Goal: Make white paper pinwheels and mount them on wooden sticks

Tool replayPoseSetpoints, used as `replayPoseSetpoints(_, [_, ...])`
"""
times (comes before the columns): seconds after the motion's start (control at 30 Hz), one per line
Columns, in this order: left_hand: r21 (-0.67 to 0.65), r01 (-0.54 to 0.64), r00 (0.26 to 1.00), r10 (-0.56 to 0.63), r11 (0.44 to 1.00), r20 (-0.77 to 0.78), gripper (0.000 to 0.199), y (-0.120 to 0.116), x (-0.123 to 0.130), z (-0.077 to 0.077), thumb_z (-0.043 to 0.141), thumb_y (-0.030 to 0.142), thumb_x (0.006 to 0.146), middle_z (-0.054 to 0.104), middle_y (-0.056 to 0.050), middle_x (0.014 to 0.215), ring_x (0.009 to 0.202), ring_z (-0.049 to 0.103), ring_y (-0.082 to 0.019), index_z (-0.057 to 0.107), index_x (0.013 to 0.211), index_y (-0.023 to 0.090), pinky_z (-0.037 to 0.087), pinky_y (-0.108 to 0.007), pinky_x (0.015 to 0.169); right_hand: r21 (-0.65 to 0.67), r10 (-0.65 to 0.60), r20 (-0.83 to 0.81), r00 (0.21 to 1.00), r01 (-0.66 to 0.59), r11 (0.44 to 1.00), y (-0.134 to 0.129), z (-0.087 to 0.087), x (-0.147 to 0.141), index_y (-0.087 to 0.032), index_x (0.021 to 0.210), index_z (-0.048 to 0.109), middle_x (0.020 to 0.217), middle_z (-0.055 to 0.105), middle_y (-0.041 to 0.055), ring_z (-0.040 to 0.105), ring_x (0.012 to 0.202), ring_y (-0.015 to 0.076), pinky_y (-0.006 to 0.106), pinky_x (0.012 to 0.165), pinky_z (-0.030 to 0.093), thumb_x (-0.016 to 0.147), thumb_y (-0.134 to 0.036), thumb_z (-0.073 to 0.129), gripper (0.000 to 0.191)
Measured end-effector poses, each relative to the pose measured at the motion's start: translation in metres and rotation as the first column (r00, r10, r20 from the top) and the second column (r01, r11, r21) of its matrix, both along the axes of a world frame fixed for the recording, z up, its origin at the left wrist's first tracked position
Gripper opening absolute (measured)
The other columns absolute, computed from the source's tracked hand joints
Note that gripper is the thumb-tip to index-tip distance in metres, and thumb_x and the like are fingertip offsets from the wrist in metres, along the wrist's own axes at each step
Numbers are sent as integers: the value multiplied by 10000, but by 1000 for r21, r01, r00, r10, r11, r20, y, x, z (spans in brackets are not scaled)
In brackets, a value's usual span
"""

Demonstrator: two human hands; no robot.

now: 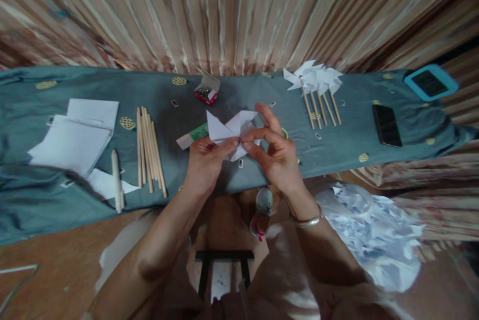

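A white paper pinwheel (234,128) with folded blades is held over the middle of the cloth-covered table. My left hand (205,160) pinches its lower left part, the thumb near the centre. From the right, my right hand (275,153) has thumb and index finger pressed together at the pinwheel's centre, other fingers raised; whether a small pin is between them is too small to tell. Behind the paper lies a green and white box or strip (192,136), partly covered. Further back stands an open small red box (205,94) with small metal pieces inside.
Wooden sticks (148,153), white paper sheets (80,143) and a pale cutter or pen (117,180) lie left. Finished pinwheels on sticks (312,80), a black phone (387,125) and a blue-framed device (430,83) are right. A heap of folded papers (370,230) sits below right.
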State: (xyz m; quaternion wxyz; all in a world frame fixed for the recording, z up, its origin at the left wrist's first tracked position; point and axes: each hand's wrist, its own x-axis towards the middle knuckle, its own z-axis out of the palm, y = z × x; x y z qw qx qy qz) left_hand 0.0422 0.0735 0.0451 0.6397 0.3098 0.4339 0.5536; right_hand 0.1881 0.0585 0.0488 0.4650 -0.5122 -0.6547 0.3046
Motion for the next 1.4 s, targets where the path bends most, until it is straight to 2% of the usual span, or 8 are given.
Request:
replayPoseSetpoints(0.3, [11,15,1000,-15,1000,-5,139,-1,-1,-2,844,209,555,742,-15,701,602,607,-127,770,672,193,489,-249,600,-52,24,30,999,-22,998,2,-2,3,-240,899,684,1531,466,16,320,1495,236,487,1220,272,911,-282,633,67])
replayPoseSetpoints(0.47, [16,17,999,-16,1000,-35,146,-1,-2,-3,855,221,551,724,-9,666,567,580,-114,770,665,189,466,-236,562,-54,50,-23,998,-51,997,3,-2,3,-231,894,677,1519,481,39,345,1484,238,480,1212,283,910,-273,631,64])
replayPoseSetpoints(0.6, [16,21,997,-20,1000,-69,161,-1,-4,-4,863,245,555,718,-12,661,578,588,-124,769,671,187,470,-247,574,-87,65,-41,997,-68,994,4,-2,5,-240,892,676,1524,474,20,381,1464,229,444,1200,311,905,-274,633,56])
replayPoseSetpoints(0.77, [29,33,996,-31,999,-88,149,-1,-5,-5,862,244,557,723,-12,663,580,590,-127,770,661,191,478,-248,576,-98,82,-104,991,-92,991,4,-3,6,-231,877,688,1509,494,53,436,1429,271,483,1166,364,883,-255,648,48])
replayPoseSetpoints(0.93, [48,38,995,-34,998,-94,134,-1,-4,-5,862,242,566,732,-11,679,591,590,-130,771,656,202,486,-251,590,-124,88,-145,985,-107,986,4,-4,7,-234,876,692,1510,493,42,451,1419,261,464,1150,399,877,-265,660,45])
replayPoseSetpoints(1.1, [62,39,993,-32,997,-115,155,-1,-5,-5,880,272,582,722,-9,675,587,588,-131,753,635,200,478,-260,596,-122,96,-141,985,-113,986,4,-4,7,-241,866,690,1492,514,33,406,1450,249,467,1174,372,874,-261,661,36])
replayPoseSetpoints(1.27, [70,43,992,-35,997,-123,117,-1,-5,-6,864,233,600,718,0,653,571,585,-128,754,627,203,472,-258,585,-161,102,-186,977,-133,978,5,-2,7,-239,843,673,1489,512,33,394,1456,230,436,1202,329,874,-322,664,89])
replayPoseSetpoints(1.4, [81,36,992,-26,996,-121,100,-1,-6,-5,856,212,597,723,2,659,572,587,-129,760,625,210,479,-256,583,-150,112,-210,971,-145,978,5,-1,7,-236,838,675,1463,539,40,384,1462,232,451,1213,309,869,-287,672,60])
